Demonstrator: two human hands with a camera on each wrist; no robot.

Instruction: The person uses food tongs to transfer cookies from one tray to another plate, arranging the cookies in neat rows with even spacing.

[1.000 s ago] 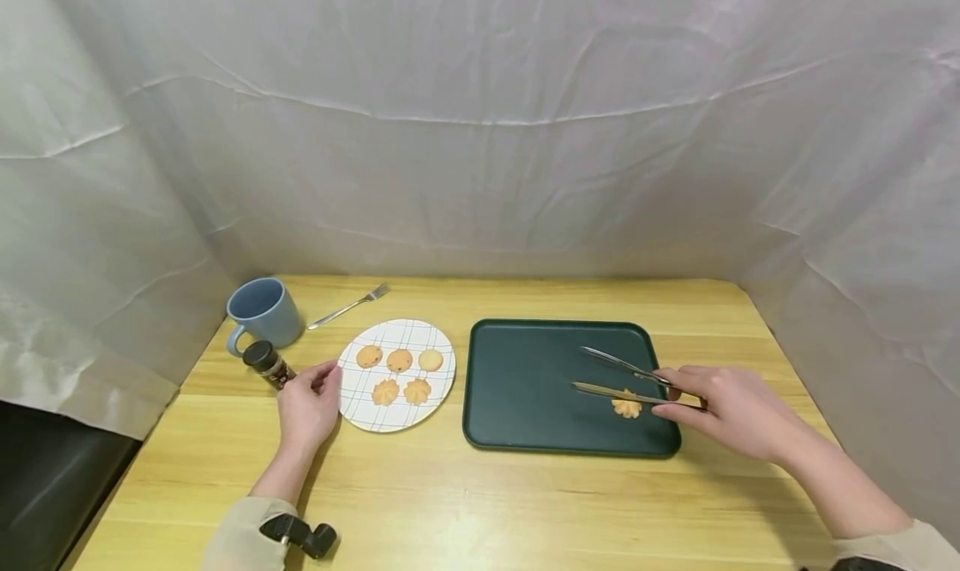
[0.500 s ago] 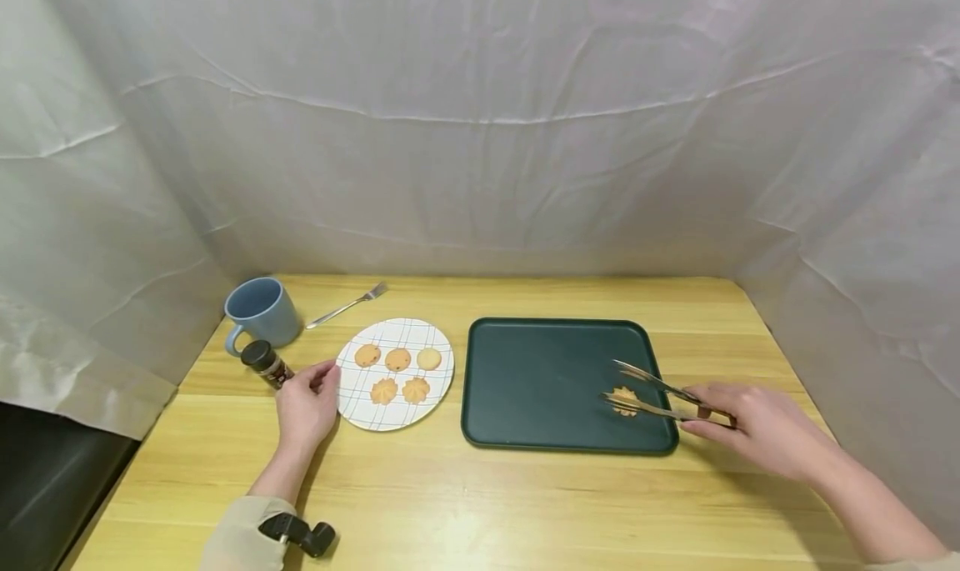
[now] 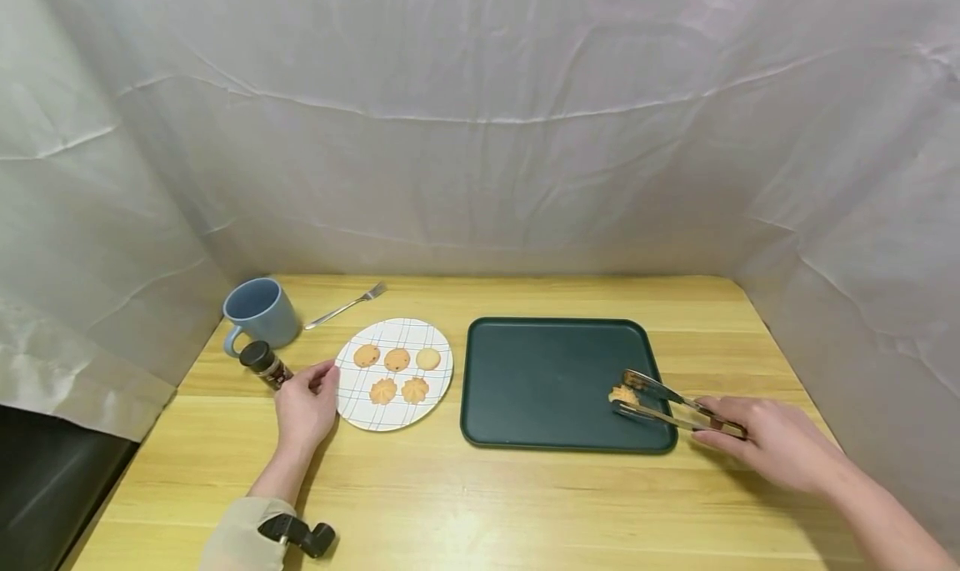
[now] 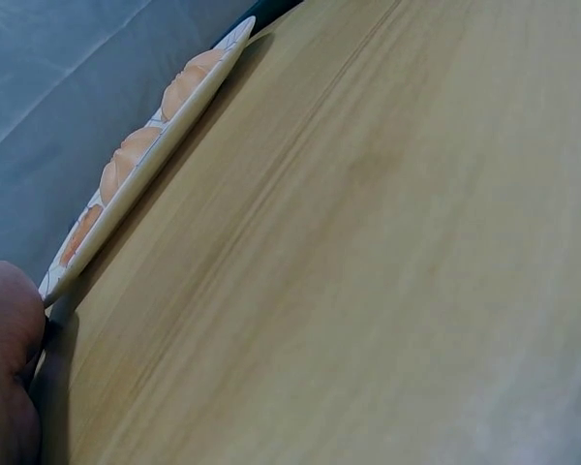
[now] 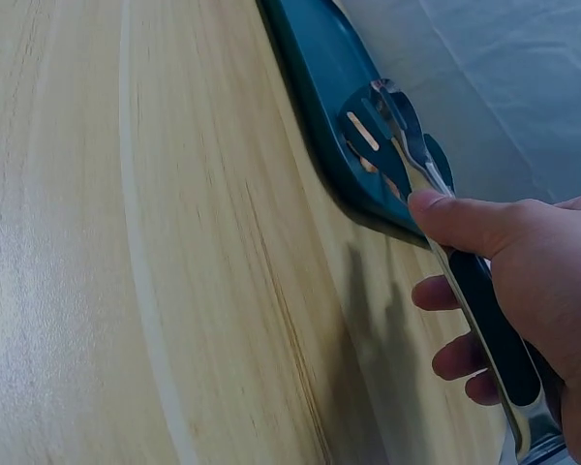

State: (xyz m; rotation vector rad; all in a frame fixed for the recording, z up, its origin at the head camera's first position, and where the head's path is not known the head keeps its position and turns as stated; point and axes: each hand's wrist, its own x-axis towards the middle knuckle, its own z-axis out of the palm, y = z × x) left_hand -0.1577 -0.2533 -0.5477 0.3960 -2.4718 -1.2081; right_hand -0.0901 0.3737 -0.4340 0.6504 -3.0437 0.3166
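Note:
My left hand (image 3: 306,406) pinches the left rim of a round white plaid plate (image 3: 352,408) that bears several cookies, some round (image 3: 397,359) and some flower-shaped (image 3: 415,390). The left wrist view has the plate edge-on, with only part of the hand at its rim. At the right, my right hand (image 3: 776,438) grips metal tongs (image 5: 489,320) with dark handles, thumb on one arm and fingers on the other. Their slotted tips straddle a flower-shaped cookie (image 3: 622,395) near the right end of the dark green tray (image 3: 540,379). In the right wrist view the tips mostly cover this cookie.
A blue mug (image 3: 272,313) stands at the far left, with a black-capped jar (image 3: 259,358) between it and my left hand. Behind the plate lies a fork (image 3: 345,308). Pale cloth (image 3: 480,187) hangs around the back and sides of the wooden table (image 3: 450,504).
My right hand has moved right and toward me with the tongs. Their tips have come to either side of the flower-shaped cookie and drawn closer together. The left hand stays at the plate.

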